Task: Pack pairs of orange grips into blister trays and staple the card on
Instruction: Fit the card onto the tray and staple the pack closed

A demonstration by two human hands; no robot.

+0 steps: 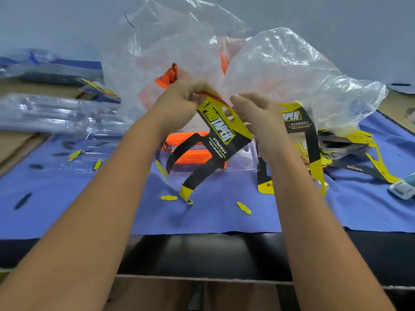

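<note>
My left hand [179, 99] and my right hand [253, 111] are raised above the table, both gripping the top of a black and yellow printed card [221, 133] that hangs tilted between them. A big crumpled clear plastic bag [258, 61] bunches around both hands, and several orange grips [167, 78] show through it behind my left hand. Below the card, a clear blister tray [240, 158] lies on the blue cloth [202, 212] with two orange grips [186, 139] in it.
A stack of clear blister trays [56, 115] lies at the left. More yellow and black cards [350, 144] are piled at the right, under the bag's edge. Small yellow [243, 208] and black punch-out scraps dot the cloth. The black table edge [202, 250] runs along the front.
</note>
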